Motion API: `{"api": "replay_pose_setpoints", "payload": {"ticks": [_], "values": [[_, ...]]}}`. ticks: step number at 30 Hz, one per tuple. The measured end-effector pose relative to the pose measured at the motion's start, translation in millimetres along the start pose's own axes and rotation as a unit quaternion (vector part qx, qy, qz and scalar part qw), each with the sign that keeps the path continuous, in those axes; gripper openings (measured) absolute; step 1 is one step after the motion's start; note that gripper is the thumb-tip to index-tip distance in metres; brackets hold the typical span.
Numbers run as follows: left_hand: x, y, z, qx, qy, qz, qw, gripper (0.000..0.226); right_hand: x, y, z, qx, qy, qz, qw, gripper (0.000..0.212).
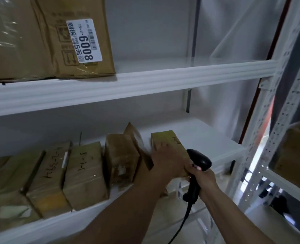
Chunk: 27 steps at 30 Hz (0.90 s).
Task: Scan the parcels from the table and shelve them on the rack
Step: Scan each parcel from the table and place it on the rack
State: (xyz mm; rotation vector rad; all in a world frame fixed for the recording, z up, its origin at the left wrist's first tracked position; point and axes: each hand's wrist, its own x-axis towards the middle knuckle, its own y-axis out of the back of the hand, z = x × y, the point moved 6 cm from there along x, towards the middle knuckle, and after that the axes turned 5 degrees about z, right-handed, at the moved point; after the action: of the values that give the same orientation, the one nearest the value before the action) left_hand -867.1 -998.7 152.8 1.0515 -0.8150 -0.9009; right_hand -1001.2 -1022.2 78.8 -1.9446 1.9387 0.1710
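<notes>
A small brown parcel with handwriting on top lies at the right end of a row on the white rack's lower shelf. My left hand lies over its near end, fingers wrapped around it. My right hand grips the handle of a black corded barcode scanner, whose head sits just right of the parcel and touches it. To the left stand several taped brown parcels side by side with handwritten codes.
On the upper shelf sits a large cardboard box with a white label reading 6008; bare shelf lies to its right. A perforated white rack upright stands at the right, with another rack holding a box beyond it.
</notes>
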Motion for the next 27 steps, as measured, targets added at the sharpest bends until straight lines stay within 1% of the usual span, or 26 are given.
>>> {"api": "replay_pose_setpoints", "payload": {"ticks": [2,4,7,9,11,12,13,14,15,16,18,20,22,27], "values": [[10,0,-8,0.020,0.017,0.000,1.000,0.052,9,-9,-1,-0.013,-0.003,-0.024,1.000,0.014],[17,3,-16,0.068,0.020,0.011,0.997,0.051,15,-16,-5,-0.017,-0.003,-0.051,0.999,0.015],[25,4,-25,0.118,0.011,0.027,0.993,0.058,21,-21,-8,-0.006,-0.009,-0.076,0.997,0.018],[26,4,-28,0.106,0.006,0.010,0.994,0.062,20,-21,-13,-0.009,-0.004,-0.090,0.996,0.014],[21,6,-29,0.058,0.008,-0.008,0.998,0.060,15,-22,-21,-0.015,0.008,-0.097,0.995,0.012],[17,12,-28,0.015,0.007,0.008,1.000,0.055,11,-23,-26,-0.017,0.012,-0.097,0.995,0.012],[12,21,-28,-0.036,0.005,0.052,0.998,0.045,4,-26,-33,-0.018,0.016,-0.099,0.995,0.012],[5,34,-30,-0.082,0.008,0.117,0.990,0.035,-4,-30,-40,-0.021,0.019,-0.108,0.994,0.011],[-3,48,-35,-0.119,0.023,0.181,0.976,0.029,-15,-36,-47,-0.022,0.022,-0.123,0.992,0.011],[-13,61,-41,-0.145,0.047,0.225,0.963,0.025,-27,-43,-53,-0.022,0.025,-0.146,0.989,0.012],[-31,80,-58,-0.190,0.089,0.260,0.943,0.012,-53,-62,-60,-0.016,0.027,-0.196,0.980,0.013],[-51,97,-81,-0.223,0.119,0.278,0.927,0.025,-82,-85,-58,0.000,0.024,-0.243,0.970,0.015],[-78,112,-112,-0.243,0.154,0.299,0.910,0.030,-112,-110,-49,-0.004,0.016,-0.280,0.960,0.011],[-181,144,-207,-0.238,0.253,0.329,0.878,0.041,-202,-171,1,-0.047,0.012,-0.371,0.927,0.013]]}}
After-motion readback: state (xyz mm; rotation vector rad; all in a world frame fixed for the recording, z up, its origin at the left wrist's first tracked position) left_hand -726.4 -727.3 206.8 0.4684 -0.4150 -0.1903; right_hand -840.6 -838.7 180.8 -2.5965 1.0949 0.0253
